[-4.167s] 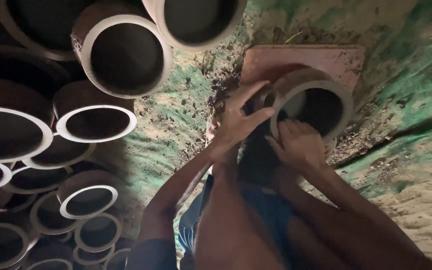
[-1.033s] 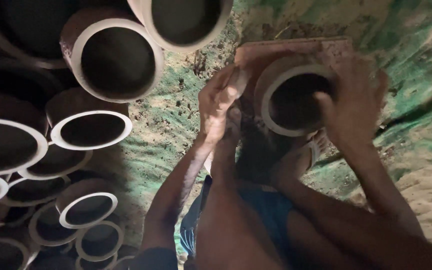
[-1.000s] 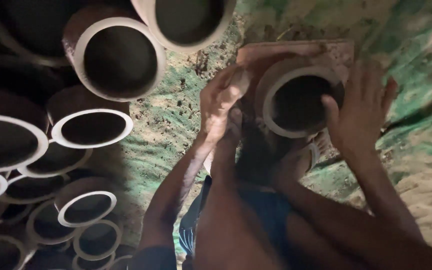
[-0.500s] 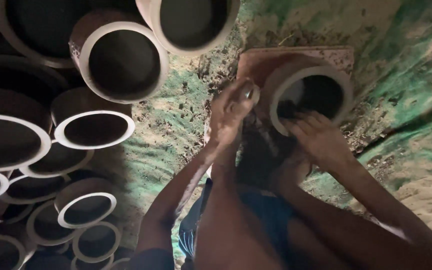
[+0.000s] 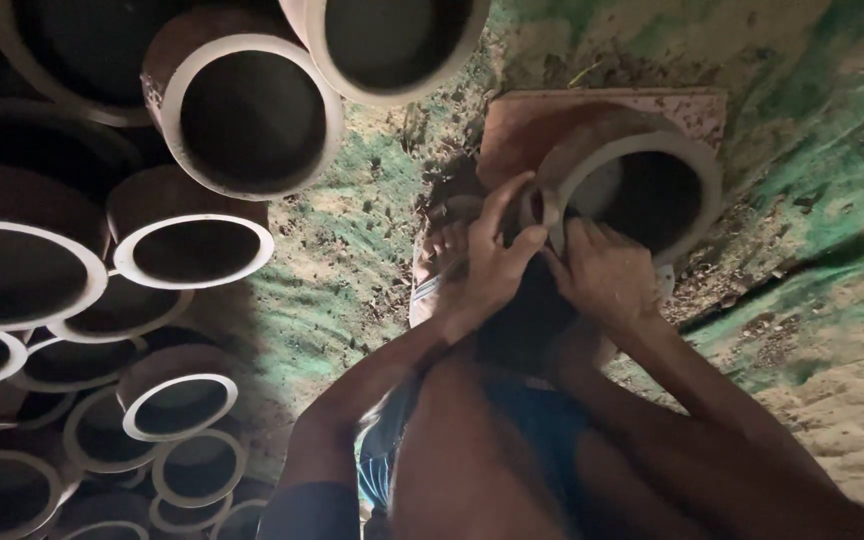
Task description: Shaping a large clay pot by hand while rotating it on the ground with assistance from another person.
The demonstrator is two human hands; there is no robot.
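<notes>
A round clay pot [image 5: 632, 185] with a pale rim sits on a square reddish slab [image 5: 697, 108] in the upper right of the head view, its dark mouth turned toward the camera. Both of the person's hands work at the near left part of its rim. The left hand [image 5: 492, 260] presses against the outer left side of the pot, its fingers [image 5: 505, 200] bent and close together, curling up toward the rim's edge; it touches the pot but does not wrap around it. The right hand [image 5: 602, 270] lies on the lower left of the rim, fingers [image 5: 579, 238] curled narrowly over the lip, pinching the pale edge between fingertips and thumb as far as can be seen. The two hands sit just beside each other, nearly touching. Below them the person's bare forearms and knees fill the lower middle, with blue shorts [image 5: 542, 420] between. A bare foot [image 5: 442, 245] rests on the ground just left of the left hand. The ground is a green woven sheet [image 5: 352, 260] scattered with dirt and crumbs. To the left, well apart from the hands, many finished clay pots [image 5: 242, 115] with pale rims lie stacked in rows, their open mouths dark.
</notes>
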